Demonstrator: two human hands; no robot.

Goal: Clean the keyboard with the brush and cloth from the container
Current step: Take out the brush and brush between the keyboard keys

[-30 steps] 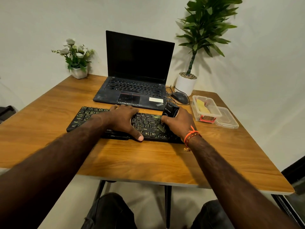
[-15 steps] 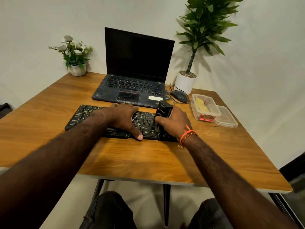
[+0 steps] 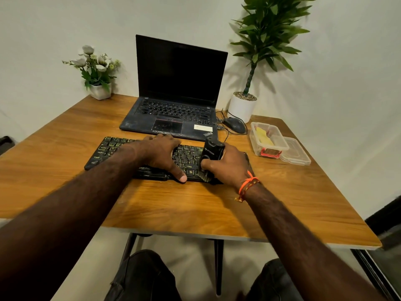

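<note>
- On the wooden table (image 3: 65,148), just in front of the laptop (image 3: 173,101), lies the black keyboard (image 3: 112,148).
- Left hand (image 3: 161,155) rests flat across its middle keys, fingers loosely spread, thumb at the near edge.
- Right hand (image 3: 227,165) grips the black brush (image 3: 211,152), fingers curled round it, bristles down on the keyboard's right end.
- Right of the keyboard sits the clear container (image 3: 268,137), yellow cloth (image 3: 263,135) inside.
</note>
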